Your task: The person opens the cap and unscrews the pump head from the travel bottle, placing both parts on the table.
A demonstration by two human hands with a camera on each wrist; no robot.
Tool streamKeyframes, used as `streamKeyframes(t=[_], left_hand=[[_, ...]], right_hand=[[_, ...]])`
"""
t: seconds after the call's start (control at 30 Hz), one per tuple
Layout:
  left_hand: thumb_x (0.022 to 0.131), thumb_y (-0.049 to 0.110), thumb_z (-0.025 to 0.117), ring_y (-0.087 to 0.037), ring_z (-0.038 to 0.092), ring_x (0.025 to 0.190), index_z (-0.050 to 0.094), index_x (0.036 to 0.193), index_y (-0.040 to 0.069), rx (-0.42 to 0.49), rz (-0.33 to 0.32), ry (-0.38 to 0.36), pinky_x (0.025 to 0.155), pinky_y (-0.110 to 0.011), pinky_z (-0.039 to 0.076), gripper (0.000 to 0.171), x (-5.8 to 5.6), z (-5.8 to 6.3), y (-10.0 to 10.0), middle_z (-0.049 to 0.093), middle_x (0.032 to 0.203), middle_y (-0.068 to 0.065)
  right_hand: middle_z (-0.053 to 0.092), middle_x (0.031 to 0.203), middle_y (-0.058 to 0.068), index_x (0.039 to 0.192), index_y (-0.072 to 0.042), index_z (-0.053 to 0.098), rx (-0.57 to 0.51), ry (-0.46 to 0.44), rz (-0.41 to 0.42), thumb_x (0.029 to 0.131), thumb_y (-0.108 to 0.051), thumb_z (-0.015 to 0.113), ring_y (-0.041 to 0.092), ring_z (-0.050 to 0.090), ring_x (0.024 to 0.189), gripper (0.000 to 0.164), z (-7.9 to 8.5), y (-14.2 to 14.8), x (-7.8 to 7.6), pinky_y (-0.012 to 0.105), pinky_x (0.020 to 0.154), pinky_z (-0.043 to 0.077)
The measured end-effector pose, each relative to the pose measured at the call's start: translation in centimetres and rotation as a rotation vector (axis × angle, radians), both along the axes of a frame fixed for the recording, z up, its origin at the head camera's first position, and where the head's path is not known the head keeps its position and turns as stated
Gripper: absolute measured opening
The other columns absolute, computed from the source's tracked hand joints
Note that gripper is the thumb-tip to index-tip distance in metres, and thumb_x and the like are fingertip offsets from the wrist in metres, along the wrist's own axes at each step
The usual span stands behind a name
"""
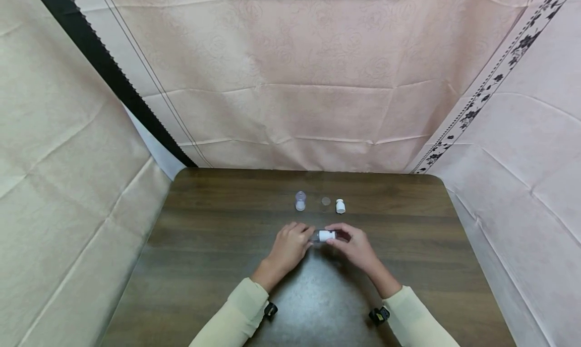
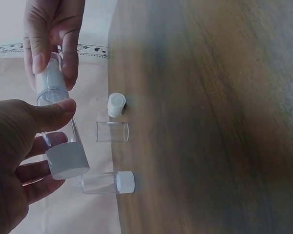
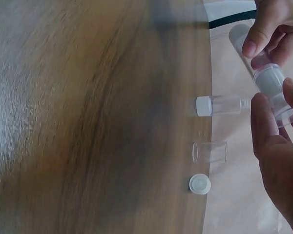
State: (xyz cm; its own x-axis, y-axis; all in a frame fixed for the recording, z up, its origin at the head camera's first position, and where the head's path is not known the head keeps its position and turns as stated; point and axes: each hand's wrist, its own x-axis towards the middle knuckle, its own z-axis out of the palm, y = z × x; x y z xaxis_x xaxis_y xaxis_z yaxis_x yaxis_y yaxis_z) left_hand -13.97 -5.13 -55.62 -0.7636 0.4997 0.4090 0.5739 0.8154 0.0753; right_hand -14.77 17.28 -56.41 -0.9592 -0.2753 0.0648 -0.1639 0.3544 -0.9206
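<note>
Both hands hold one clear pump bottle (image 1: 326, 235), which lies sideways between them over the table. My left hand (image 1: 288, 246) grips its clear body, thumb across the side, near the white base (image 2: 67, 161). At the other end, the fingers and thumb of my right hand (image 1: 354, 246) pinch the clear cap around the white pump part (image 3: 270, 82). Beyond the hands stand a second clear bottle with a white base (image 3: 204, 106), an upturned-looking clear cap (image 3: 210, 152) and a small white pump head (image 2: 116, 104).
The loose pieces form a row near the far edge of the brown wooden table (image 1: 204, 266). Pale cloth (image 1: 290, 110) hangs behind the table and on both sides. A dark band (image 1: 113, 79) runs down the cloth at left.
</note>
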Motion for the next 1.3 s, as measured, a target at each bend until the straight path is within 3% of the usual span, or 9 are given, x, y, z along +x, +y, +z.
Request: streamKeyframes(t=[0.37, 0.53, 0.63, 0.8, 0.93, 1.1, 1.3], left_hand=[[0.083, 0.024, 0.088, -0.020, 0.073, 0.094, 0.077, 0.120, 0.012, 0.047, -0.039, -0.049, 0.081, -0.037, 0.061, 0.040, -0.1, -0.2, 0.0, 0.077, 0.109, -0.005], [0.084, 0.025, 0.087, -0.020, 0.073, 0.095, 0.077, 0.121, 0.012, 0.056, -0.053, -0.078, 0.081, -0.038, 0.061, 0.041, -0.2, -0.1, 0.0, 0.076, 0.110, -0.005], [0.085, 0.026, 0.087, -0.020, 0.073, 0.096, 0.076, 0.121, 0.013, 0.053, -0.059, -0.089, 0.082, -0.037, 0.060, 0.040, -0.2, -0.1, 0.0, 0.076, 0.111, -0.004], [0.088, 0.028, 0.084, -0.020, 0.073, 0.101, 0.075, 0.123, 0.012, 0.041, -0.083, -0.128, 0.085, -0.038, 0.060, 0.040, -0.3, -0.1, -0.4, 0.076, 0.114, -0.005], [0.087, 0.026, 0.084, -0.023, 0.073, 0.103, 0.076, 0.123, 0.011, 0.070, -0.054, -0.181, 0.087, -0.040, 0.060, 0.039, -0.3, -0.2, -1.6, 0.076, 0.116, -0.006], [0.084, 0.023, 0.087, -0.024, 0.074, 0.100, 0.077, 0.119, 0.009, 0.165, -0.006, -0.166, 0.084, -0.040, 0.061, 0.039, -0.3, -0.5, -3.3, 0.077, 0.112, -0.008], [0.080, 0.022, 0.089, -0.024, 0.075, 0.097, 0.078, 0.114, 0.007, 0.240, 0.010, -0.108, 0.082, -0.038, 0.061, 0.039, -0.3, -1.1, -4.5, 0.077, 0.106, -0.008]], right_hand=[[0.074, 0.117, 0.009, 0.116, -0.006, 0.074, 0.038, 0.127, 0.069, 0.089, -0.008, 0.080, 0.023, 0.070, 0.106, 0.028, -0.4, 0.7, -0.4, 0.040, 0.090, 0.059], [0.071, 0.120, 0.019, 0.116, 0.003, 0.072, 0.048, 0.147, 0.093, 0.088, 0.003, 0.077, 0.031, 0.070, 0.107, 0.028, -0.3, 0.7, -0.5, 0.045, 0.086, 0.060], [0.071, 0.120, 0.021, 0.115, 0.004, 0.073, 0.026, 0.160, 0.108, 0.087, 0.006, 0.077, 0.032, 0.070, 0.106, 0.028, -0.3, 0.9, -0.6, 0.043, 0.084, 0.061], [0.071, 0.122, 0.015, 0.117, -0.004, 0.074, 0.004, 0.199, 0.168, 0.089, 0.000, 0.077, 0.023, 0.071, 0.108, 0.029, -0.4, 1.6, -0.8, 0.034, 0.085, 0.061], [0.071, 0.124, 0.011, 0.119, -0.005, 0.074, -0.002, 0.244, 0.202, 0.088, 0.003, 0.078, 0.022, 0.072, 0.108, 0.032, 0.0, 2.5, -0.9, 0.025, 0.087, 0.059], [0.072, 0.122, 0.007, 0.118, -0.004, 0.074, 0.054, 0.299, 0.170, 0.086, 0.002, 0.079, 0.026, 0.074, 0.102, 0.033, 0.8, 3.3, -1.0, 0.022, 0.084, 0.059], [0.071, 0.120, 0.004, 0.116, -0.010, 0.075, 0.148, 0.332, 0.091, 0.087, -0.003, 0.081, 0.020, 0.074, 0.094, 0.030, 1.3, 2.9, -1.4, 0.030, 0.080, 0.062]])
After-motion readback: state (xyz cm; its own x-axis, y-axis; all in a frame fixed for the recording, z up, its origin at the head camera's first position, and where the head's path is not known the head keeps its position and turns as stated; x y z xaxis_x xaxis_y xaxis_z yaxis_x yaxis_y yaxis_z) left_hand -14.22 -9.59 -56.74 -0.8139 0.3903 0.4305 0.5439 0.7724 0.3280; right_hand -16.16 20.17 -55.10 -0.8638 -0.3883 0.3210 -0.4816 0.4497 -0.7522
